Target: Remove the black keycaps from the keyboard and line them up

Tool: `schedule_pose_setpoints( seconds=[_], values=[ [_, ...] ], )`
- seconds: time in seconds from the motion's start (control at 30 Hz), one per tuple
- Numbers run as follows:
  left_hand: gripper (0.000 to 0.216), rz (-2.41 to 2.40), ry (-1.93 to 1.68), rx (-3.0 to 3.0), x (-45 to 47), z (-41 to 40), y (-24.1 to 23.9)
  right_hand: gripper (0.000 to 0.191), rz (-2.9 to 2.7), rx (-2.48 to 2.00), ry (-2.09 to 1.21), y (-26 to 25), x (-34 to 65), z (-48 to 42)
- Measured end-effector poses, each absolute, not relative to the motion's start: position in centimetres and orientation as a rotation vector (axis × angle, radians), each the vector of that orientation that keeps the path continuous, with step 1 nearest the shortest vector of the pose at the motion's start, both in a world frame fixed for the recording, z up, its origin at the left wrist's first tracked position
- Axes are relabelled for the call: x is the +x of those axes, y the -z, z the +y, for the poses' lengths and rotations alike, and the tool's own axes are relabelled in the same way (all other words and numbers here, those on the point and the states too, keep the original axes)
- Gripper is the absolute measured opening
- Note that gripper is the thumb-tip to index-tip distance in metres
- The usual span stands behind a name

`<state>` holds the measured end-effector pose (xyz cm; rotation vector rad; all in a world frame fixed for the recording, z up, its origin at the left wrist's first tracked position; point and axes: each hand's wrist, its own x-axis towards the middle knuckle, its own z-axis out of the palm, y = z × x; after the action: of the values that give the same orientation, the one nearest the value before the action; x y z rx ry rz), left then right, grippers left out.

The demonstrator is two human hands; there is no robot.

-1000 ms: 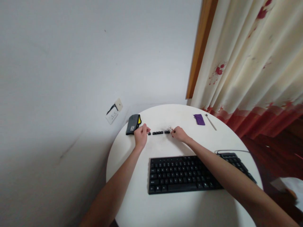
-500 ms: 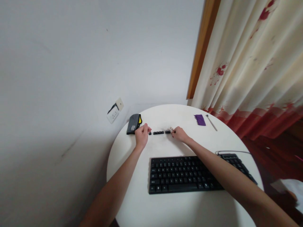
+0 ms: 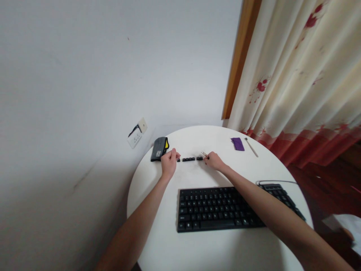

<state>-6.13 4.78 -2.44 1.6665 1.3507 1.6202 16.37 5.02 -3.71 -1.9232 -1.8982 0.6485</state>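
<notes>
My left hand [image 3: 169,161] rests on the table at the left end of a row of small black keycaps [image 3: 188,159]. Its fingers are curled together; whether anything sits between them is hidden. Just beside its fingertips lies a single black keycap [image 3: 178,160]. At the row's right end, my right hand [image 3: 213,161] is closed around a small tool with thin metal prongs [image 3: 205,154], which point up and to the left. More keycaps [image 3: 199,158] lie close to its fingers. A black keyboard [image 3: 211,209] lies nearer to me, partly covered by my right forearm.
A grey pouch with a yellow patch [image 3: 158,148] is at the left edge of the round white table [image 3: 214,248]. Toward the right lie a purple cloth [image 3: 237,143] and a slim brush [image 3: 251,147]. The keyboard cable [image 3: 278,181] runs off rightward. A wall stands close at left.
The view has shifted very slightly. Both hands keep their places at the two ends of the keycap row, and nothing is visibly picked up or let go.
</notes>
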Motion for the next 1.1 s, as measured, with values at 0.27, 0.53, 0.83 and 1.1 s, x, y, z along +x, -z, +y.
schedule_pose_setpoints(
  seconds=[0.27,0.53,0.83,1.1],
  values=[
    [0.046,1.382,-1.622,1.707,-6.4,4.8,2.3,0.03,-1.812,-1.734,-0.606,-0.1,17.7,3.5],
    [0.045,1.346,-1.622,1.709,-5.8,4.3,1.8,0.038,-1.856,-1.171,-0.714,-3.0,20.3,-4.9],
    [0.043,1.307,-1.566,1.769,-4.7,3.2,1.7,0.026,-2.038,-1.129,-0.714,-0.3,22.4,-7.9],
    [0.043,1.334,-1.524,1.81,-4.3,2.8,1.7,0.027,-2.109,-1.038,-0.785,0.2,22.2,-8.3]
  ],
)
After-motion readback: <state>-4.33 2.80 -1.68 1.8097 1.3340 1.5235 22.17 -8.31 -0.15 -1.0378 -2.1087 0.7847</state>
